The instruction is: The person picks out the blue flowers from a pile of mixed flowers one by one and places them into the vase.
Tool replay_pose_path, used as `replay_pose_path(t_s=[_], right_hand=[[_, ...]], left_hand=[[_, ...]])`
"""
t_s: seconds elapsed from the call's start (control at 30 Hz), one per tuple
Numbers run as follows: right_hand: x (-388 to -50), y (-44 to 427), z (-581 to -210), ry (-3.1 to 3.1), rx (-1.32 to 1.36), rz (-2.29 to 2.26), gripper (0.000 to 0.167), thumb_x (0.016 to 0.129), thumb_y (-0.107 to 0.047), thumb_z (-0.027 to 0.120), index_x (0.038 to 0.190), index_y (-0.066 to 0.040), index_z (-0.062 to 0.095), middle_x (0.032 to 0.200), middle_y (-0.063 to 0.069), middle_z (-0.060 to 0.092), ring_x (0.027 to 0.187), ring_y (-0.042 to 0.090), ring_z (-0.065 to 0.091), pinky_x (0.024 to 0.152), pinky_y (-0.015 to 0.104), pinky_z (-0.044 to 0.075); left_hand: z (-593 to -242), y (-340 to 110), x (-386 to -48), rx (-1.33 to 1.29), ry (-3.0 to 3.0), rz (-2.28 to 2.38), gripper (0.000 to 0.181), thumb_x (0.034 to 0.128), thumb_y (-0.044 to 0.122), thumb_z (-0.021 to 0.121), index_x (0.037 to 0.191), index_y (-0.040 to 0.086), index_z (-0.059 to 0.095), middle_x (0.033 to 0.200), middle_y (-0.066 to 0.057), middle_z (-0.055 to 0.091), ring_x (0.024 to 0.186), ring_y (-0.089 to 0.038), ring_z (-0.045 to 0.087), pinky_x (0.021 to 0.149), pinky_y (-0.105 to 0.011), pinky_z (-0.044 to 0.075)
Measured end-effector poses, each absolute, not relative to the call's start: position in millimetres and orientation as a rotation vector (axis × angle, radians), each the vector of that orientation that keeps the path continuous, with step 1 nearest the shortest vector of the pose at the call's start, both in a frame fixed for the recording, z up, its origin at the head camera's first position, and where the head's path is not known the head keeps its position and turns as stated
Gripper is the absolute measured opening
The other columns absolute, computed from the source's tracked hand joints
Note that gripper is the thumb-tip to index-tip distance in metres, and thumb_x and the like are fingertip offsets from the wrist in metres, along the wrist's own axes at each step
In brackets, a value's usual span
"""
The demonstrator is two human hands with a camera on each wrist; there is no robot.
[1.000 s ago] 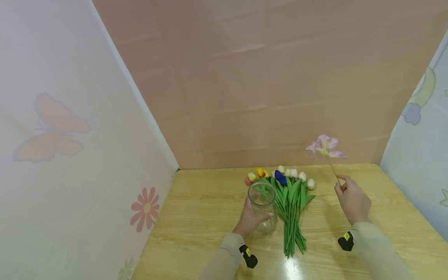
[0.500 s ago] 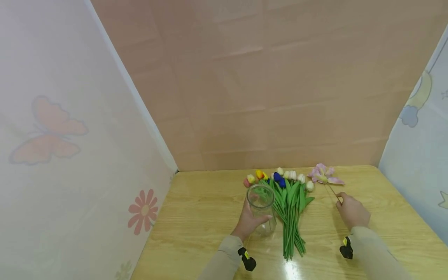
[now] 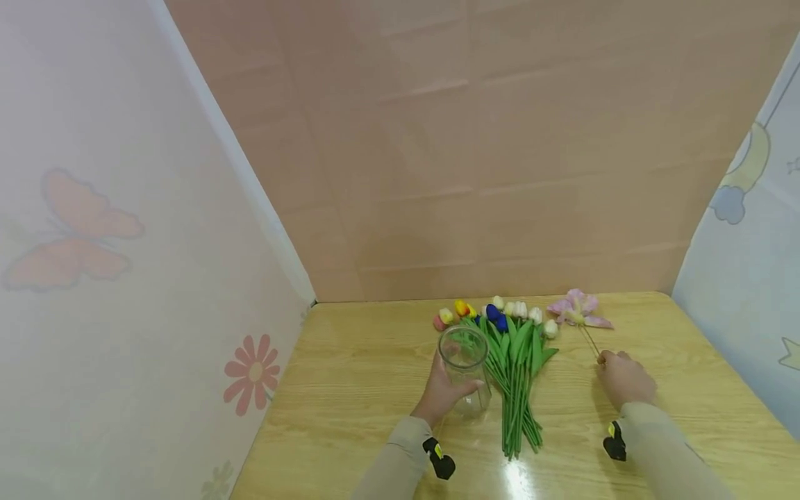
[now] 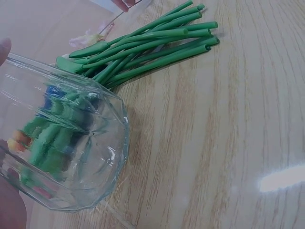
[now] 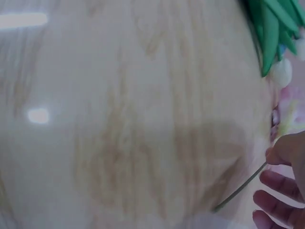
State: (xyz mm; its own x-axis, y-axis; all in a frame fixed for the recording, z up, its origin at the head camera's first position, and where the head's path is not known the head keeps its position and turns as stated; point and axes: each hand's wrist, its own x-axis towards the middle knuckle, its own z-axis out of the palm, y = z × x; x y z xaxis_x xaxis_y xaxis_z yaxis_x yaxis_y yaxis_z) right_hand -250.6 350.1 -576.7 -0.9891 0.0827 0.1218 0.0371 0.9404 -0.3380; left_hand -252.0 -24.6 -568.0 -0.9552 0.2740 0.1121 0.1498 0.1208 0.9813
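Note:
My left hand [image 3: 442,390] grips a clear glass jar [image 3: 473,403], its wide rim facing up. In the left wrist view the jar [image 4: 107,176] shows tulips through its wall. To the right of the jar lies a bunch of tulips with green stems [image 3: 516,410] and white, blue, yellow and pink heads. Farther right, my right hand [image 3: 627,380] pinches the thin stem of a pink flower [image 3: 576,309], whose head is low over the table's back edge. The right wrist view shows the stem [image 5: 240,187] running out past the thumb and fingertips of the hand [image 5: 288,176].
The wooden table [image 3: 350,375] meets a brown backdrop [image 3: 400,173] at the back. Pale printed cloths stand on both sides, with a butterfly and flowers on the left one [image 3: 156,243] and a moon on the right one [image 3: 737,257].
My right hand has moved down, bringing the pink flower from in front of the backdrop to low over the table. My left hand keeps its grip on the jar.

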Motion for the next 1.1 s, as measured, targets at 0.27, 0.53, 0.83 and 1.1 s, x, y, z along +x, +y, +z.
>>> replay_pose_path(t_s=[0.27, 0.53, 0.83, 1.1], right_hand=[[-260.3, 291.4, -540.8, -2.879, 0.053, 0.549, 0.020, 0.093, -0.011, 0.054, 0.105, 0.001, 0.064, 0.089, 0.020, 0.062, 0.053, 0.017, 0.051, 0.039, 0.029, 0.037], [-252.5, 224.1, -530.9, -3.020, 0.174, 0.681, 0.010, 0.094, -0.014, 0.058, 0.093, -0.005, 0.062, 0.061, 0.000, 0.056, 0.045, 0.012, 0.043, 0.041, 0.026, 0.033], [-235.4, 205.9, -553.9, -3.172, 0.133, 0.726, 0.027, 0.094, -0.016, 0.056, 0.071, -0.013, 0.043, 0.057, -0.002, 0.034, 0.051, 0.012, 0.031, 0.049, 0.027, 0.024], [-231.9, 200.7, -552.7, -3.240, -0.002, 0.742, 0.029, 0.095, -0.023, 0.058, 0.106, 0.004, 0.056, 0.062, 0.004, 0.051, 0.051, 0.016, 0.047, 0.043, 0.029, 0.035]], left_hand=[[-565.0, -27.8, -250.9, 0.415, 2.255, 1.998, 0.100, 0.0798, 0.027, 0.081, 0.154, 0.033, 0.014, 0.151, 0.002, 0.033, 0.143, -0.024, 0.026, 0.111, -0.056, 0.028], [-562.4, -27.8, -249.4, 0.421, 2.234, 1.998, 0.099, 0.0804, 0.025, 0.080, 0.154, 0.032, 0.015, 0.151, 0.004, 0.034, 0.144, -0.021, 0.025, 0.112, -0.056, 0.026], [-540.9, -26.3, -239.6, 0.453, 2.191, 2.014, 0.097, 0.0825, 0.018, 0.078, 0.155, 0.030, 0.014, 0.154, -0.004, 0.031, 0.143, -0.024, 0.026, 0.112, -0.057, 0.026], [-557.4, -25.4, -249.9, 0.452, 2.249, 1.989, 0.096, 0.0818, 0.021, 0.079, 0.153, 0.033, 0.015, 0.150, 0.002, 0.034, 0.142, -0.022, 0.028, 0.111, -0.059, 0.026]])
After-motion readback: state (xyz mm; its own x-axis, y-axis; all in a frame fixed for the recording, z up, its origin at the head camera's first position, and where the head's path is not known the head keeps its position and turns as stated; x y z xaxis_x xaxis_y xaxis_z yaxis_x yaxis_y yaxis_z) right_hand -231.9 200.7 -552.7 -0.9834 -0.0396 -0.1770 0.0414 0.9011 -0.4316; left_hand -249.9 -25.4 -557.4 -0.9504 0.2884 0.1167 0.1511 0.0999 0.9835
